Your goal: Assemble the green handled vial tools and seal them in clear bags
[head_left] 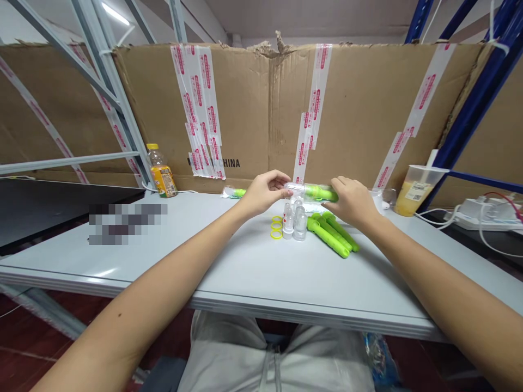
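Both of my hands hold one clear tube with a green part inside (312, 191), level above the grey table (245, 272). My left hand (263, 191) pinches its clear left end. My right hand (353, 201) is wrapped round its green right end. Below the tube stand small clear vials (295, 220). Yellow rings (277, 226) lie to their left. Several green sticks (333, 235) lie on the table just under my right hand.
A bottle of orange drink (161, 171) stands at the back left, a plastic cup with yellow drink (417, 190) at the back right. Taped cardboard (253, 109) walls the far edge. A white power strip with cables (486, 213) lies far right. Another bagged green piece (233, 192) lies behind my left hand.
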